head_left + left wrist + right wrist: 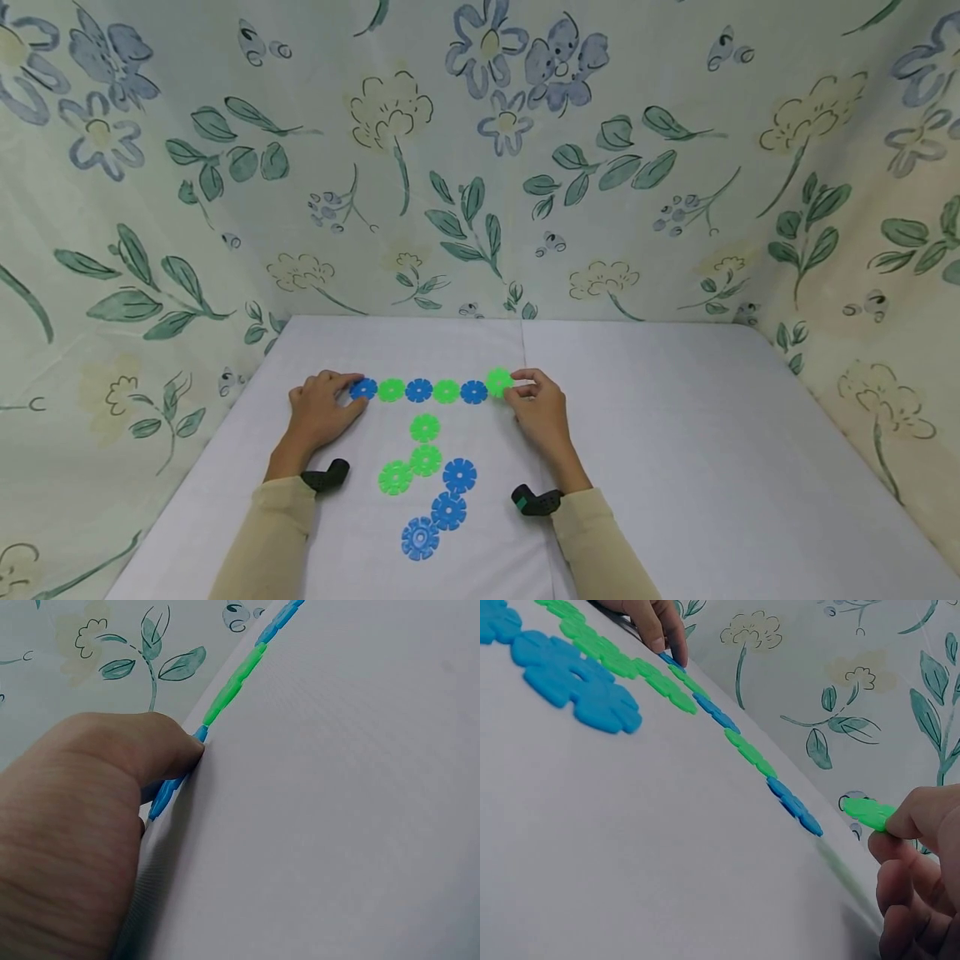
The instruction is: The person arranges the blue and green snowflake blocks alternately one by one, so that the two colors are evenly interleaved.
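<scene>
Across the white table runs a row of flower-shaped plastic discs in alternating blue and green. At its left end my left hand (322, 408) holds the blue disc (364, 389) between thumb and forefinger; the left wrist view shows the thumb at the edge of this blue disc (166, 796). My right hand (542, 410) pinches a green disc (499, 382) by its edge at the row's right end. In the right wrist view that green disc (866, 813) is raised above the table, apart from the last blue disc (795, 806) of the row.
Nearer the front lie loose green discs (425, 460) and blue discs (448, 510), the closest blue one (420, 538) looking stacked or more ridged. A floral curtain (480, 217) hangs behind and beside the white tabletop (675, 442).
</scene>
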The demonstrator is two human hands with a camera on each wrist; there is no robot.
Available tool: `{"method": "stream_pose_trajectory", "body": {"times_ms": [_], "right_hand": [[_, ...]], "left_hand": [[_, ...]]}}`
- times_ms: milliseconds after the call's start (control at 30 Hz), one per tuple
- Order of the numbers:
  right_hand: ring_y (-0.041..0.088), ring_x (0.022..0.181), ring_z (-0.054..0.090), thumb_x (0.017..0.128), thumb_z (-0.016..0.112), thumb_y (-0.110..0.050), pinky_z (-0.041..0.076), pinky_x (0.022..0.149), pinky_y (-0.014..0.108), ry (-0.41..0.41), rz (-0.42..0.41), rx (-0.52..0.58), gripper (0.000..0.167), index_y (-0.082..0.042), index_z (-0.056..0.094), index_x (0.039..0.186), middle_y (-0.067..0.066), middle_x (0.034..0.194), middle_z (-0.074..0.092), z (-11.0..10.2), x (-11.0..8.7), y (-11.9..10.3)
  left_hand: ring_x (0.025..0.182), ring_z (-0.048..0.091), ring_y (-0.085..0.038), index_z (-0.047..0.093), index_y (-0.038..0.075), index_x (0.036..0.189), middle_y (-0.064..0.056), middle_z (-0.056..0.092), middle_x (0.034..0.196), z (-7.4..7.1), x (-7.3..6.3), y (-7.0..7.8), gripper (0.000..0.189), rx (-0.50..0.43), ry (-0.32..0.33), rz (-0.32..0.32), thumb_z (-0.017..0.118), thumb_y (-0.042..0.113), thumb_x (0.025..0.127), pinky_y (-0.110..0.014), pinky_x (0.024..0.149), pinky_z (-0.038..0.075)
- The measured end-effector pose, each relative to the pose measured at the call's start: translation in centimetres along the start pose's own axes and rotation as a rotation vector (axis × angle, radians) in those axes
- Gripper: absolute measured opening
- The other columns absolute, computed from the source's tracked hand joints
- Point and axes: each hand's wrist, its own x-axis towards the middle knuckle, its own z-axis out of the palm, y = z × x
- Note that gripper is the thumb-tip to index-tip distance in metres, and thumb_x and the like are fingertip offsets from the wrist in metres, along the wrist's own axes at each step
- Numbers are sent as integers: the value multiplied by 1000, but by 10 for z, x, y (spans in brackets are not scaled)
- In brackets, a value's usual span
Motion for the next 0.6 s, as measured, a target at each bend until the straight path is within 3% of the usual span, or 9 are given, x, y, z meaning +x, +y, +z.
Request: {"method": "stream_pose_trajectory", "body": {"times_ms": [600], "right_hand": [[17, 55, 62, 89, 70, -21, 48, 58, 29, -19, 31, -87, 27, -15, 66, 115, 2, 80, 74, 1, 0, 5]], "left_hand": [[118, 49, -37, 64, 25, 134, -13, 59, 125, -1, 0, 0, 48, 4, -3, -2, 67, 45, 90, -61, 95, 24]]}}
